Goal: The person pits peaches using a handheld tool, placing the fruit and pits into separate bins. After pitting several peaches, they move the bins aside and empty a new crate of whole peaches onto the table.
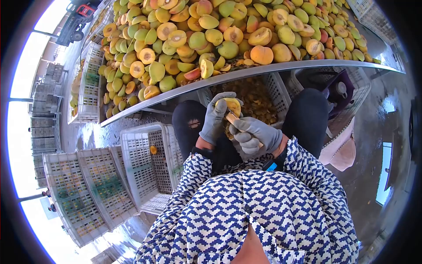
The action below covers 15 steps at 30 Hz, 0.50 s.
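Both of my hands wear grey gloves and meet above my knees, below the table's front edge. A yellow peach piece (233,104) is held in the curled fingers of my left hand (215,116). My right hand (256,135) is closed round a tool with a light wooden handle (231,118), whose upper end touches the fruit. The tool's working tip is hidden against the fruit. Beneath my hands, a white crate (279,94) holds brown and yellow scraps (257,99).
Halved and whole peaches (198,40) heap on the metal-edged table (263,69). To the left stand a white crate (132,136) with one orange piece (153,149) and tilted crates (90,189). A fruit-filled crate (91,83) stands beyond. Pink cloth (340,152) hangs at right.
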Available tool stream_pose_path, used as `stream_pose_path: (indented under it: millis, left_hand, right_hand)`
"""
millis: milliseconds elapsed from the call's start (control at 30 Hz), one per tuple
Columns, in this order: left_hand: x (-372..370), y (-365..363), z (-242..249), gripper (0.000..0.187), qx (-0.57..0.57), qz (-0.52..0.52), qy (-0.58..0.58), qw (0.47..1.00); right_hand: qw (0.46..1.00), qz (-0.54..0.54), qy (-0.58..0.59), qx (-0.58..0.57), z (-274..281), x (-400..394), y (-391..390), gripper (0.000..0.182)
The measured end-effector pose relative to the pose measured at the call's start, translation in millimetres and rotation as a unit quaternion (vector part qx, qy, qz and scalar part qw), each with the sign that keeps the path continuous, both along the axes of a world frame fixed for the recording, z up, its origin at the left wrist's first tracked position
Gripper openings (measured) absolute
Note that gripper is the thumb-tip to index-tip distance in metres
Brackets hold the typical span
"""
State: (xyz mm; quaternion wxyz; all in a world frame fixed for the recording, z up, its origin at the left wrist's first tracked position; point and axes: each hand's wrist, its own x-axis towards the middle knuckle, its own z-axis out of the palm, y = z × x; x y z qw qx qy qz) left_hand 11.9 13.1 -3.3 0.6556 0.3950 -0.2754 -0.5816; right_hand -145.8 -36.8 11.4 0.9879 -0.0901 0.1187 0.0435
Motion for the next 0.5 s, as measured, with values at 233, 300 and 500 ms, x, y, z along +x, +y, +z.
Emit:
stream_pose_path:
  millis: [233, 300, 500]
  left_hand:
    - [-10.3, -9.8, 4.2, 0.059, -0.010, 0.105, -0.065, 0.992]
    - [11.6, -18.8, 1.2, 0.055, 0.003, 0.238, -0.101, 0.966]
    - [94.4, 64.5, 104.5, 0.037, -0.040, 0.326, -0.257, 0.909]
  right_hand:
    - [0.971, -0.007, 0.108, -0.215, 32.7, 2.1, -6.2, 0.022]
    - [0.968, -0.009, 0.101, -0.230, 54.6, -3.9, -11.9, 0.021]
    - [0.762, -0.036, 0.223, -0.607, 16.4, 1.9, -23.5, 0.024]
